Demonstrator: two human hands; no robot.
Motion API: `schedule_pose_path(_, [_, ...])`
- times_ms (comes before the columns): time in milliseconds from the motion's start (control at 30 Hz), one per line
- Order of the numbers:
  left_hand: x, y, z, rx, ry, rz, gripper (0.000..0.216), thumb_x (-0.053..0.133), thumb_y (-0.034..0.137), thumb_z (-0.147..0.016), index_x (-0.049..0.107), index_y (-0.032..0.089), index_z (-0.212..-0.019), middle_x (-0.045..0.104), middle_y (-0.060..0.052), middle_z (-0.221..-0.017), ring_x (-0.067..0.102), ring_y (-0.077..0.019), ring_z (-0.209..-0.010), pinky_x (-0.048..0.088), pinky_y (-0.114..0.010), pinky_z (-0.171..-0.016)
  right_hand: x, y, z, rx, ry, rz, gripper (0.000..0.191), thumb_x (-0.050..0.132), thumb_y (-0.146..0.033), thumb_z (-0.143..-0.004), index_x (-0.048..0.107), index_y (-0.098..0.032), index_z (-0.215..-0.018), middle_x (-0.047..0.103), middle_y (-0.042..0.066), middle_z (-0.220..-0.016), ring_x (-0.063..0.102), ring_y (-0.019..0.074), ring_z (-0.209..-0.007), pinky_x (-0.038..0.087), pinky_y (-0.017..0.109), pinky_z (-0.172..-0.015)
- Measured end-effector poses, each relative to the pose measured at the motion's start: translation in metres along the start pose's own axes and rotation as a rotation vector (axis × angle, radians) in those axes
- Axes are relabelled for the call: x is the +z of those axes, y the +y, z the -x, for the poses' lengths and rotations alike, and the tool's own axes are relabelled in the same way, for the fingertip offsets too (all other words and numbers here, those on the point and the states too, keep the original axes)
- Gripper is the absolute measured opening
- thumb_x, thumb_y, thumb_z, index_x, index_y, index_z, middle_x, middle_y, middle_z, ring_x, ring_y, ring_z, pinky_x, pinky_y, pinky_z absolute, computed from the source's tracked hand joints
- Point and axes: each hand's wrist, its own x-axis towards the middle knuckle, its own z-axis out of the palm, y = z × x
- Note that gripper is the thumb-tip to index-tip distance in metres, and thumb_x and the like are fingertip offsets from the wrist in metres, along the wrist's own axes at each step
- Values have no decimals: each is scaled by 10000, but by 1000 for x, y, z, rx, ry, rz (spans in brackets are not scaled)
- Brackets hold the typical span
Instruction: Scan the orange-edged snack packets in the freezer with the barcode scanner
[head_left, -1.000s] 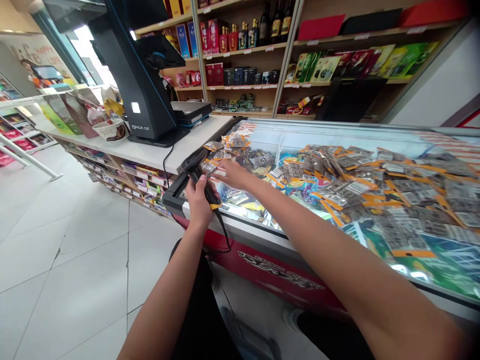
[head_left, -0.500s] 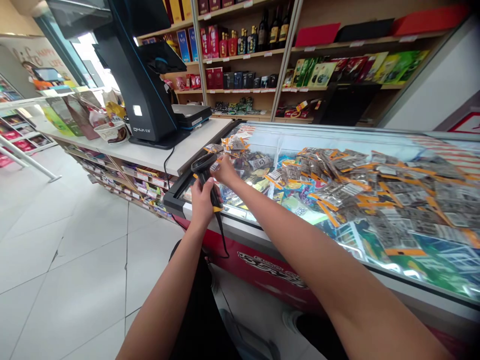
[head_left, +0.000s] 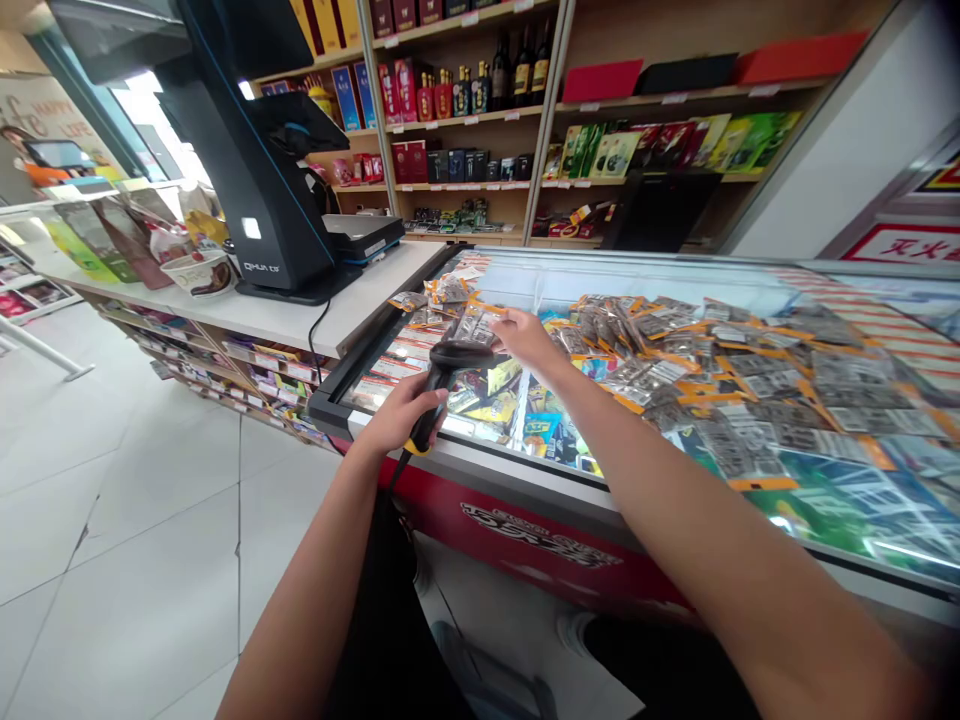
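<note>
My left hand [head_left: 401, 412] is wrapped round the handle of a black and yellow barcode scanner [head_left: 442, 380], held over the near left edge of the freezer. Just beyond the scanner head, my right hand [head_left: 521, 338] pinches the orange-edged end of a small snack packet [head_left: 476, 325]. The scanner partly hides this packet. Behind it lies a small pile of similar packets [head_left: 448, 290] on the freezer's glass top. To the right of my right hand, many more silver-grey packets [head_left: 742, 440] with orange edges are spread over the glass.
The red chest freezer [head_left: 525, 535] runs along in front of me. A white counter [head_left: 300, 325] at left bears a black checkout scale [head_left: 255, 200] and a paper bowl [head_left: 199, 275]. Shelves [head_left: 465, 120] of bottles and boxes stand behind.
My right hand has moved right from the small pile, with a packet now showing in its fingers. The scanner has turned, its head now pointing right towards that packet.
</note>
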Motion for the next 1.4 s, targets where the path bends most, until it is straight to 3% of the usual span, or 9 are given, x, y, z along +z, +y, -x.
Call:
schedule_pose_path(333, [0, 3, -4, -43, 14, -16, 329, 659, 466, -938, 474, 230, -803, 591, 29, -616, 573, -127, -431, 481, -255, -429, 3, 13, -11, -92, 90, 134, 167, 530, -280, -1014, 667, -185, -997, 751, 68, -906, 734, 220, -736, 576, 318, -734])
schedule_pose_path(700, [-1, 3, -2, -50, 8, -12, 324, 657, 482, -947, 471, 226, -878, 590, 47, -622, 565, -129, -448, 475, -261, -446, -2, 3, -3, -114, 131, 71, 241, 583, -220, -979, 486, -243, -760, 627, -10, -671, 633, 181, -612, 429, 288, -627])
schedule_pose_path(933, [-4, 2, -1, 2, -55, -14, 338, 635, 503, -961, 451, 226, -903, 593, 44, -606, 556, -131, -448, 453, -262, -458, -4, 2, -3, -120, 122, 70, 151, 566, -197, -973, 573, -220, -824, 635, -9, -655, 656, 196, -635, 451, 296, -656])
schedule_pose_path(1167, [-4, 2, 0, 17, -60, 11, 335, 641, 496, -957, 447, 226, -917, 600, 46, -599, 558, -132, -438, 439, -258, -448, -4, -8, 3, -67, 123, 66, 191, 553, -172, -970, 539, -228, -788, 593, -4, -683, 662, 199, -621, 472, 299, -628])
schedule_pose_path(1300, [-4, -1, -1, 37, -41, 26, 337, 652, 501, -951, 467, 222, -912, 600, 43, -609, 555, -129, -437, 452, -257, -447, -9, -9, 4, -100, 147, 245, 90, 556, -215, -982, 638, -193, -955, 681, 61, -807, 709, 254, -750, 516, 338, -715])
schedule_pose_path(1400, [-2, -6, -3, 88, 77, 80, 352, 668, 512, -934, 489, 214, -879, 602, 36, -621, 549, -121, -432, 438, -246, -426, -23, -3, 1, -142, 223, 507, 333, 572, -240, -975, 635, -150, -1290, 748, 171, -1041, 715, 347, -1017, 534, 422, -886])
